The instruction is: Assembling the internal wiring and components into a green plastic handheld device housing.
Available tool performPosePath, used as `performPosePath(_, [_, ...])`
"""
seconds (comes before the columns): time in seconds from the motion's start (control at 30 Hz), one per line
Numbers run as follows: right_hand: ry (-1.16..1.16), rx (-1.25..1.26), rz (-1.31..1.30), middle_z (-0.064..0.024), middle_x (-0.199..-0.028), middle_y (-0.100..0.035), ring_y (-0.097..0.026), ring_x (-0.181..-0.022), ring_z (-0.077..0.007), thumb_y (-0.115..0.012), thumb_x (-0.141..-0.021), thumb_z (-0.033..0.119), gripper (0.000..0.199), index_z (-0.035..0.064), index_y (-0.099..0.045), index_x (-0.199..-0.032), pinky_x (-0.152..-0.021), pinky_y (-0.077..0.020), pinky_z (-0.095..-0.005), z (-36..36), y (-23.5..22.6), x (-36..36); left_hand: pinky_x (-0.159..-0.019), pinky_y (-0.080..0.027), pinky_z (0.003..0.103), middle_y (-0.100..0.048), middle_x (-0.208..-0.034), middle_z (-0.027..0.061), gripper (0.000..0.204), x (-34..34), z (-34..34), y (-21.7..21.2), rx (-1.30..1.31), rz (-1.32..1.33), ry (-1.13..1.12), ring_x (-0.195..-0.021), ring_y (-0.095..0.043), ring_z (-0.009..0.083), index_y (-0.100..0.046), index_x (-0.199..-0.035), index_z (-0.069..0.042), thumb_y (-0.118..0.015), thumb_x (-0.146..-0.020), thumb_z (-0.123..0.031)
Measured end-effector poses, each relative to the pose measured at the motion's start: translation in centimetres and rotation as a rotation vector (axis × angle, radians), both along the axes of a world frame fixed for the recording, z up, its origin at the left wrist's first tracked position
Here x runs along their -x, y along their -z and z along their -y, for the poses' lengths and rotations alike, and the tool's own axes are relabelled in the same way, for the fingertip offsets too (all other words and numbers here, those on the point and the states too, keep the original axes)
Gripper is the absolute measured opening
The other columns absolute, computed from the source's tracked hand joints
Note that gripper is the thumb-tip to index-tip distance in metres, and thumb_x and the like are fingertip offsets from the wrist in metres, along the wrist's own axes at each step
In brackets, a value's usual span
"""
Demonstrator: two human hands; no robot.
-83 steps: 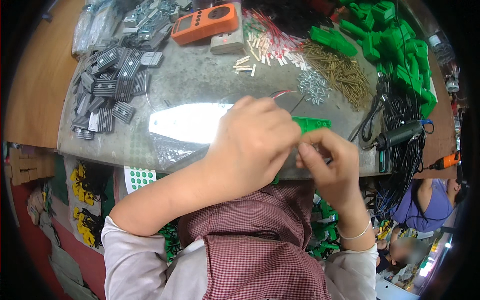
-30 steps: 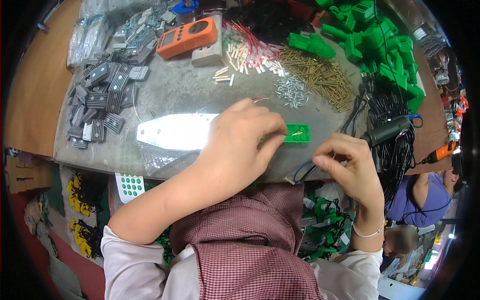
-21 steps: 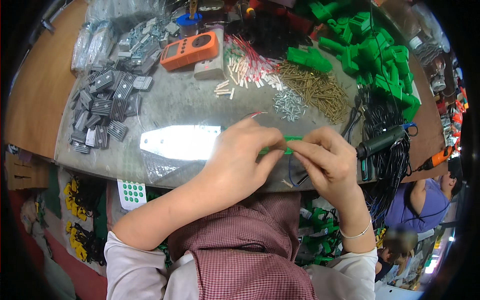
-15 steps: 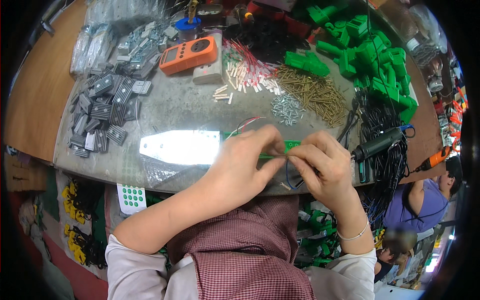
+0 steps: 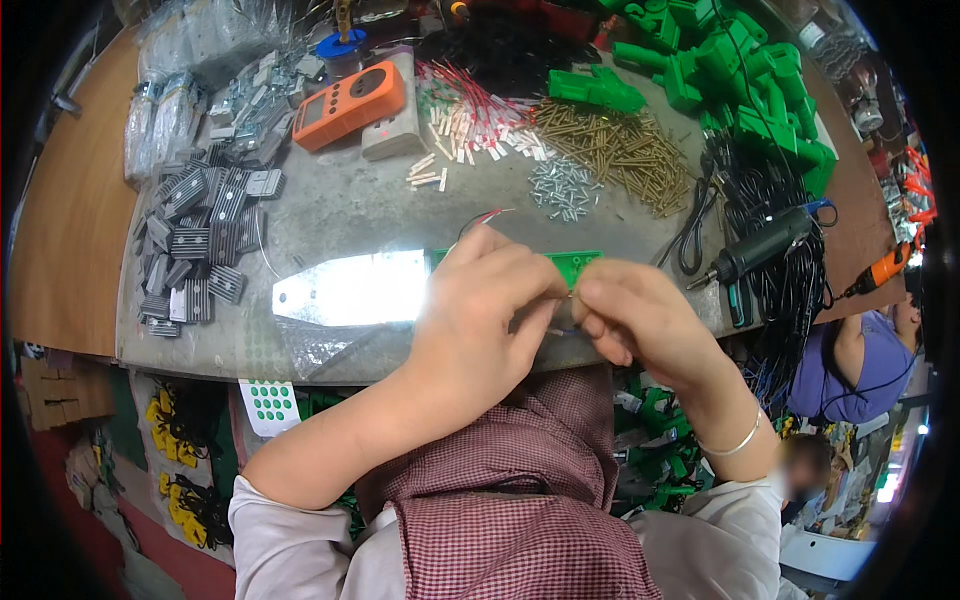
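My left hand (image 5: 490,305) is closed over the green plastic casing (image 5: 590,260). Its thumb and fingertips pinch close to a thin wire end, small and partly hidden. My right hand (image 5: 650,315) meets it fingertip to fingertip, pinching the same wire. To the left, a bright metal plate (image 5: 350,290), washed out by glare, joins the casing. A red-tipped lead (image 5: 485,216) rises behind my left hand. Most of the casing's inside is covered by my hands.
Grey finned blocks (image 5: 205,235) lie at left, near an orange multimeter (image 5: 350,105). Behind my hands are white-ended red leads (image 5: 480,130), silver screws (image 5: 563,188) and brass-coloured screws (image 5: 625,155). Green housings (image 5: 740,75), a power screwdriver (image 5: 765,245) and black cables (image 5: 760,190) crowd the right.
My right hand has rolled over at the wrist, its fingertips still against those of my left. The blue wire below them is now mostly hidden. The whole view has shifted slightly.
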State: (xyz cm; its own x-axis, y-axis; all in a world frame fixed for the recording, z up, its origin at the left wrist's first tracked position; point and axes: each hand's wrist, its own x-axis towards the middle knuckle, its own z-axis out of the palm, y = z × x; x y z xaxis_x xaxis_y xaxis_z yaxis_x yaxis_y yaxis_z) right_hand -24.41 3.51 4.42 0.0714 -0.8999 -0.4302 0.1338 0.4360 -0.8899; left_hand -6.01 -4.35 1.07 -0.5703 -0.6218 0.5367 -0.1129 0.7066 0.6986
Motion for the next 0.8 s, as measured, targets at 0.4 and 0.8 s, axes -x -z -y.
performPosePath(0.4, [-0.025,-0.054,0.145,-0.0026,-0.077,-0.057,-0.057,-0.058,-0.0110,-0.055,-0.098,0.027,0.027,0.0025,-0.057,-0.089,-0.048,-0.0432,-0.0240,-0.8,0.6,0.8,-0.072,-0.047,0.037,-0.066,-0.078,0.0075,0.016,0.6,-0.5,0.0,0.117,0.072,0.006,-0.080,-0.059,0.0267,-0.068,-0.080,-0.004,-0.073,-0.066,0.003])
performPosePath(0.8, [-0.081,-0.088,0.457,-0.0037,-0.077,-0.061,-0.060,-0.065,-0.0079,-0.065,-0.093,0.008,0.012,-0.0013,-0.060,-0.096,-0.053,-0.0454,-0.0226,-0.7,1.4,2.2,-0.072,-0.047,0.036,-0.066,-0.078,0.0074,0.016,0.7,-0.3,-0.3,0.046,0.041,0.049,-0.080,-0.058,0.0263,-0.068,-0.079,-0.003,-0.074,-0.066,0.003])
